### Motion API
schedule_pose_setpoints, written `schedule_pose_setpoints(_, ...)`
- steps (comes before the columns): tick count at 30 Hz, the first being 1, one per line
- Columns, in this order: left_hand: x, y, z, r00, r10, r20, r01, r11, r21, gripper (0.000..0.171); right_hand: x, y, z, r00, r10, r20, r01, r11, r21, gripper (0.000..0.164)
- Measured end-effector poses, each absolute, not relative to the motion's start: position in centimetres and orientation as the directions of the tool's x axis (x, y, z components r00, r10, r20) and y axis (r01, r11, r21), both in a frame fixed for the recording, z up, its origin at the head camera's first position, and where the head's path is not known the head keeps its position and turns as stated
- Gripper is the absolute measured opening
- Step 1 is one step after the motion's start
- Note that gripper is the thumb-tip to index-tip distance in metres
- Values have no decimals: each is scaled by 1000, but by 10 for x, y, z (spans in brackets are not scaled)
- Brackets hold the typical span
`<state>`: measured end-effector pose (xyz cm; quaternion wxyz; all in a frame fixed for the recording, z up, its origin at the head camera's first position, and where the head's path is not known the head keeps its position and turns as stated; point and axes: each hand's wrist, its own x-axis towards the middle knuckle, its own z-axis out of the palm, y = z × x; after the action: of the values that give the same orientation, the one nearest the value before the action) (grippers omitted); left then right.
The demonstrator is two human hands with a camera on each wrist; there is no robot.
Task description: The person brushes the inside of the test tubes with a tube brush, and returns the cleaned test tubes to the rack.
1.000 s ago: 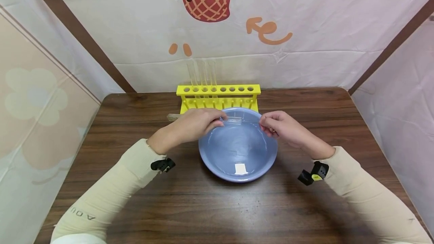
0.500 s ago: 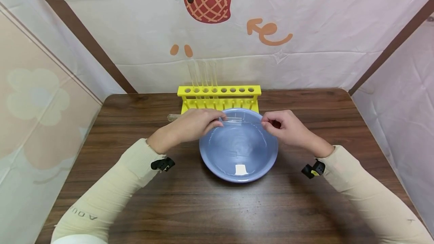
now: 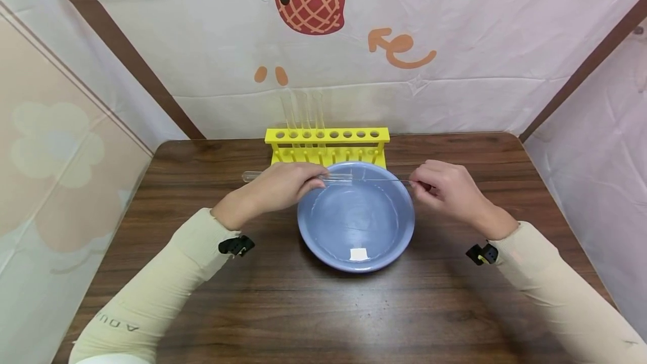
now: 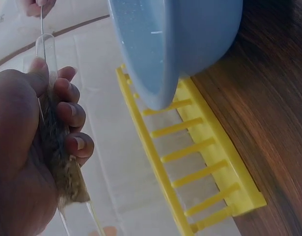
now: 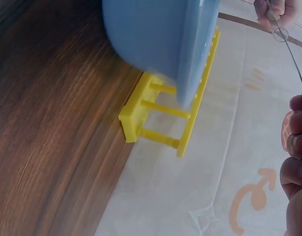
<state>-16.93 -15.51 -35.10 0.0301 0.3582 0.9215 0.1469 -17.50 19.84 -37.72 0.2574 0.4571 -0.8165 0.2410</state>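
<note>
My left hand [image 3: 275,189] grips a clear glass test tube [image 3: 338,177] lying sideways over the far part of a blue basin [image 3: 356,266]. Inside the tube, the left wrist view shows the brownish bristles of a test tube brush [image 4: 71,182], partly covered by my fingers. The brush's thin twisted-wire handle [image 3: 381,180] comes out of the tube's right end. My right hand [image 3: 450,192] pinches that wire just past the basin's right rim, its fingers curled. Water shows in the basin.
Behind the basin stands a yellow test tube rack [image 3: 354,136], with three upright glass test tubes [image 3: 305,111] in its left part. All of this is on a dark wooden table [image 3: 283,308], with a printed white cloth [image 3: 470,49] hanging behind.
My right hand has moved to the right, and a longer stretch of wire now shows outside the tube. My left hand and the tube have shifted slightly left.
</note>
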Motion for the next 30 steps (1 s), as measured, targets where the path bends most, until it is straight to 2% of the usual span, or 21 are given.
schedule_pose_setpoints(5, -170, -158, -352, -743, 667, 52, 652, 703, 285, 26, -175, 203, -377, -406, -631, 661, -885, 451, -114, 15)
schedule_pose_setpoints(12, -169, -160, -350, -744, 665, 56, 650, 703, 288, 26, -174, 213, -374, -411, -656, 633, -875, 478, -73, 18)
schedule_pose_setpoints(20, -168, -164, -349, -758, 652, 37, 628, 713, 312, 20, -173, 223, -374, -343, -658, 671, -866, 498, 46, 25)
schedule_pose_setpoints(30, -168, -169, -348, -762, 646, 33, 622, 718, 311, 29, -171, 235, -371, -305, -662, 685, -855, 507, 110, 25)
